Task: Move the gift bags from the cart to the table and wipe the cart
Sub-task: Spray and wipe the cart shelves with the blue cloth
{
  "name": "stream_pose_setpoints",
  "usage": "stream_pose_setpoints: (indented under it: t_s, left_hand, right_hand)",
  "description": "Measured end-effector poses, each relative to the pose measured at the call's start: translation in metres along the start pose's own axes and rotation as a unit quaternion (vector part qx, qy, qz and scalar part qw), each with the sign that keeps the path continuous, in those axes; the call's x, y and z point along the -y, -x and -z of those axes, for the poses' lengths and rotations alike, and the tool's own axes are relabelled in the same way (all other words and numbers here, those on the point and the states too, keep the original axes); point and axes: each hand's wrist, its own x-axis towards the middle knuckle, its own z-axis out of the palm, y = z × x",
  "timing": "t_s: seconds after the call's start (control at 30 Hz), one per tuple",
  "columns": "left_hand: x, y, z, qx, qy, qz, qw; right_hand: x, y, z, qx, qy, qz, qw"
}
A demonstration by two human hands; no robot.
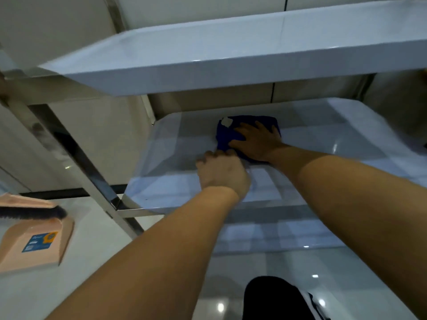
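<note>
Head view shows the wiping step: the right hand [256, 143] lies flat, fingers spread, pressing a blue cloth [231, 135] on the cart's [184, 79] lower shelf [323, 139], while the left hand [221, 173] is curled at the cloth's near edge, seemingly pinching it. No gift bags are visible, so they are probably already moved. Next, I judge, the cloth needs sweeping across the remaining shelf.

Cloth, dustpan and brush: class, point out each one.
cloth [250, 123]: head view, far edge beyond the fingers.
dustpan [39, 247]: head view, flat pan by the label.
brush [34, 213]: head view, dark bristles.
</note>
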Motion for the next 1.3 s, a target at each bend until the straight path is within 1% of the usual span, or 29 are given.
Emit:
stream_pose_setpoints:
  t_s: [0.07,0.13,0.17,0.27,0.37,0.5,0.67,0.77,1.0,1.3]
  left_hand:
    - [-0.059,-0.002,-0.007,0.002,0.049,-0.053,0.997]
    - [-0.105,-0.004,-0.015,0.011,0.069,-0.06,0.996]
    - [-0.133,-0.005,-0.019,0.02,0.057,-0.071,0.996]
    - [-0.167,0.0,-0.033,0.049,-0.012,-0.073,0.996]
    - [-0.18,0.002,-0.045,0.02,-0.023,-0.055,0.998]
    - [-0.181,-0.004,-0.046,0.0,-0.039,-0.055,0.998]
    - [-0.182,-0.004,-0.049,-0.01,-0.035,-0.055,0.998]
    - [-0.181,-0.004,-0.049,-0.017,-0.032,-0.055,0.998]
    - [-0.18,-0.002,-0.048,-0.02,-0.015,-0.063,0.998]
    - [-0.182,-0.004,-0.049,-0.019,0.0,-0.061,0.998]
  right_hand:
    - [-0.036,0.012,0.01,0.006,0.002,-0.024,1.0]
    - [-0.074,0.024,0.018,0.001,-0.001,-0.046,0.999]
    - [-0.102,0.034,0.025,-0.007,-0.002,-0.064,0.998]
    - [-0.155,0.047,0.035,-0.035,0.001,-0.108,0.993]
    - [-0.206,0.054,0.044,-0.052,-0.011,-0.162,0.985]
    - [-0.244,0.059,0.054,-0.059,-0.023,-0.189,0.98]
    - [-0.248,0.064,0.055,-0.058,-0.03,-0.201,0.977]
    - [-0.247,0.074,0.055,-0.061,-0.037,-0.223,0.972]
    - [-0.239,0.132,0.052,-0.056,-0.046,-0.281,0.957]
    - [-0.209,0.181,0.037,-0.07,-0.033,-0.326,0.942]
